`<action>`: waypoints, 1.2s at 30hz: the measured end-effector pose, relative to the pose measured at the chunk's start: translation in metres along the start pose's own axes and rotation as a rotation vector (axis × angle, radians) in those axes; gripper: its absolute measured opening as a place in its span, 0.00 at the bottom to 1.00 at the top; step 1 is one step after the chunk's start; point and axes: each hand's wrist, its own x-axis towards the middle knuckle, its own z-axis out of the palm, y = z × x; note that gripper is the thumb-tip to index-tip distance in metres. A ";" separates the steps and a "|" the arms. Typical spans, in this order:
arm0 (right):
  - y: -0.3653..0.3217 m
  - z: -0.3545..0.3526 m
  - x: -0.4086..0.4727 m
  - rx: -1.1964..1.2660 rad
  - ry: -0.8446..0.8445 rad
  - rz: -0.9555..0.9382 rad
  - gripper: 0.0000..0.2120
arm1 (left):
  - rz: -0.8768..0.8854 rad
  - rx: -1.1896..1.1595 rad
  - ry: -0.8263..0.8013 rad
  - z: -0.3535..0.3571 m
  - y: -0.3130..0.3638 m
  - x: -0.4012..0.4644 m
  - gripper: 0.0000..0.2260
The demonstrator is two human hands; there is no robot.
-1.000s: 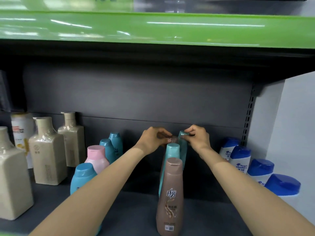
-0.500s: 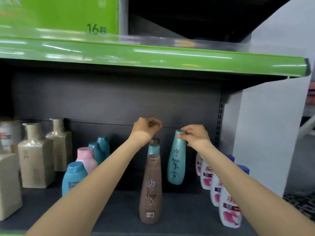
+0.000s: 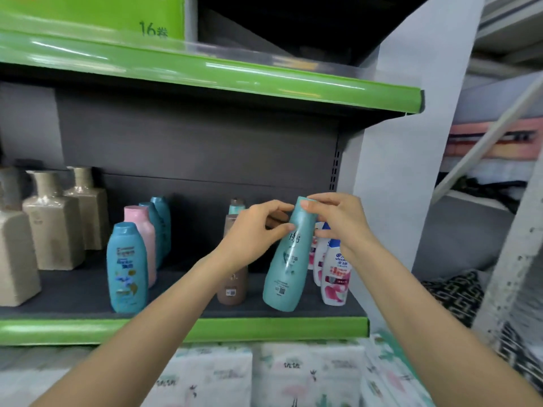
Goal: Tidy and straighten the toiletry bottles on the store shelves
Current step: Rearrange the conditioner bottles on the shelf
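Observation:
A tall teal bottle (image 3: pixel 284 268) stands tilted near the front of the dark shelf (image 3: pixel 182 304), its base on the shelf floor. My right hand (image 3: pixel 335 221) grips its cap from the right. My left hand (image 3: pixel 252 236) holds its neck from the left, thumb and fingers curled round it. Behind my left hand stands a brown bottle (image 3: pixel 232 286), half hidden, with a second teal bottle's cap (image 3: pixel 236 208) showing behind it. White bottles with blue caps (image 3: pixel 335 274) stand in a row to the right.
Left on the shelf stand a blue bottle (image 3: pixel 126 268), a pink bottle (image 3: pixel 141 230), two teal ones (image 3: pixel 160 221) and several beige square bottles (image 3: pixel 50 227). A green shelf edge (image 3: pixel 264 80) runs overhead. Packs of tissue (image 3: pixel 264 374) lie below. A white side panel (image 3: pixel 390 171) closes the right.
The teal bottle came forward from the back of the shelf to its front. My left hand left the bottles behind and took the teal bottle's neck. The camera pulled back and down.

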 end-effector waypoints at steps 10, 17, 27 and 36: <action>-0.012 0.033 -0.087 0.295 0.200 0.155 0.07 | -0.039 0.087 -0.129 -0.046 -0.010 -0.096 0.19; -0.015 0.058 -0.151 0.512 0.292 0.187 0.04 | -0.121 0.010 -0.244 -0.087 -0.022 -0.156 0.15; -0.016 0.059 -0.186 0.420 0.208 0.180 0.10 | -0.039 -0.060 0.066 -0.103 -0.013 -0.197 0.17; -0.010 0.063 -0.192 0.512 0.181 0.236 0.09 | -0.016 0.012 0.248 -0.108 -0.009 -0.207 0.21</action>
